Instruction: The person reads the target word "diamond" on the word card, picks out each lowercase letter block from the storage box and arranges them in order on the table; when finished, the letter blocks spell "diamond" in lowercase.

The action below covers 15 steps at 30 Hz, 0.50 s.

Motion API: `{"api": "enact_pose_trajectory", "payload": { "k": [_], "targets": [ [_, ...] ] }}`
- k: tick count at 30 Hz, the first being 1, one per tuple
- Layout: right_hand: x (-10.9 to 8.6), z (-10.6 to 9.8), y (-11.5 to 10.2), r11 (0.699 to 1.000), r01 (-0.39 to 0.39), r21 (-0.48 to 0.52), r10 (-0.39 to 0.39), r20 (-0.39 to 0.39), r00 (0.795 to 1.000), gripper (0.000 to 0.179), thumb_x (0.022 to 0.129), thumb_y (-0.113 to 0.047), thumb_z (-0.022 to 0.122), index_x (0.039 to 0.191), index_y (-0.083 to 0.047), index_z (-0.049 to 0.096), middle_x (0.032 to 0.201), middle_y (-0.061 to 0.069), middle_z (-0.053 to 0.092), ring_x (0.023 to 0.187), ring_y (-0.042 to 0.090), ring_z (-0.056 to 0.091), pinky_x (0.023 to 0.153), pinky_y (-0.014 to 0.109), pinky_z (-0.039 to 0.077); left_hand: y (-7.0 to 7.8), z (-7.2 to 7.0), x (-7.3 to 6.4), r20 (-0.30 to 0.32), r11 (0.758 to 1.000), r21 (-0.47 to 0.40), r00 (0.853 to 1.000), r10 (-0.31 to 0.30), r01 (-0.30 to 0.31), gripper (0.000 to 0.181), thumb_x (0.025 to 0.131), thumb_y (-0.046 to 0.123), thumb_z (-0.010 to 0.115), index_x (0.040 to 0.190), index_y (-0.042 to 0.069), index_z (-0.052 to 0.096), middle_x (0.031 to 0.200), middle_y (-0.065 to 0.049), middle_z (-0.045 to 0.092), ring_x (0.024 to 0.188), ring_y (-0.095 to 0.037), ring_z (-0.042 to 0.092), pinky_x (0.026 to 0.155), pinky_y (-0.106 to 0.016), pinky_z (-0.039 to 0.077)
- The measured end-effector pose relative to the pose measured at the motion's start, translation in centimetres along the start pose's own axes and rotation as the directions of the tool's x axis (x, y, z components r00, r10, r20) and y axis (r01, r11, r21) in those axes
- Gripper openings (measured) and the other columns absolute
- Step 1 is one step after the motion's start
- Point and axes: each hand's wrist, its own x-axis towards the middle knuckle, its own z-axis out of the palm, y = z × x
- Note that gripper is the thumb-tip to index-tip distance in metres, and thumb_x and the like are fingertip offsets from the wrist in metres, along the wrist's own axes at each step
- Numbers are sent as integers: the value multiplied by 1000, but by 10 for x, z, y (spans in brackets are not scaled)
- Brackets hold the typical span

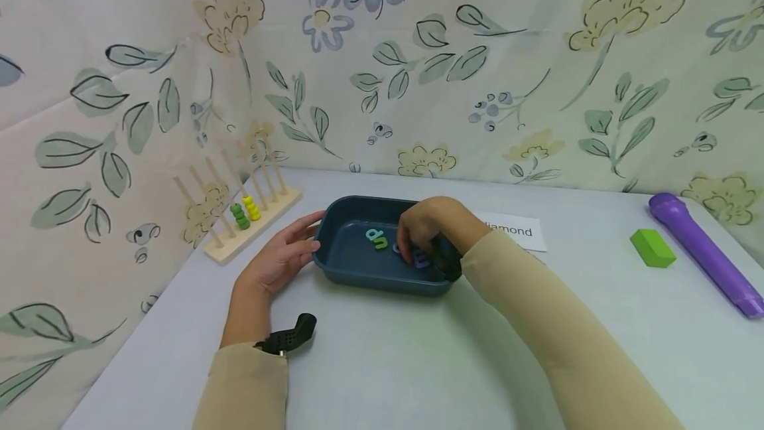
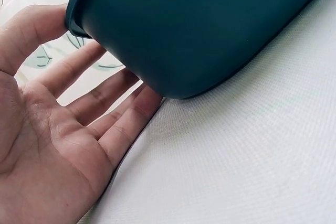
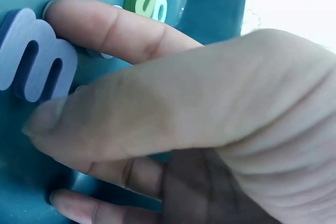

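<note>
A dark teal tray (image 1: 343, 264) with several letter shapes in it stands on the table. My left hand (image 1: 286, 254) rests at the tray's left end, thumb at the rim and fingers extended against the outer wall (image 2: 173, 40). My right hand (image 1: 426, 221) reaches down inside the tray. Its index fingertip and thumb lie at opposite sides of a purple letter m (image 3: 39, 56), the other fingers spread beside it. A green letter (image 1: 380, 243) and a light teal letter (image 1: 373, 235) lie further left. Another letter is partly hidden behind the right fingers.
A card (image 1: 519, 231) reading "iamond", its start hidden, lies behind the right forearm. A wooden peg rack (image 1: 253, 224) with green and yellow beads stands at left. A green block (image 1: 652, 248) and a purple microphone-shaped toy (image 1: 707, 254) lie at right. A floral cloth hangs behind.
</note>
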Motion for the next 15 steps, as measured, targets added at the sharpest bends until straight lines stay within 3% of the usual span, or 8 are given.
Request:
{"api": "enact_pose_trajectory", "payload": {
  "k": [8,15],
  "targets": [
    [0,4,1,999,25,36,-25,-9,1000,31,82,8,72,91,-20,78,109,-1,66,107,22,55,91,40,46,-2,0,0,-7,1000,-7,1000,-4,4,69,96,8,65,160,16,39,166,-11,33,139,-23,47,100,-22,52],
    [1,3,2,999,35,25,-35,-17,999,29,78,7,76,90,-19,77,106,0,68,96,20,59,86,38,51,-1,-1,0,6,1000,13,1000,11,-11,68,98,7,62,161,15,37,167,-13,30,143,-26,42,100,-20,51]
  ]
}}
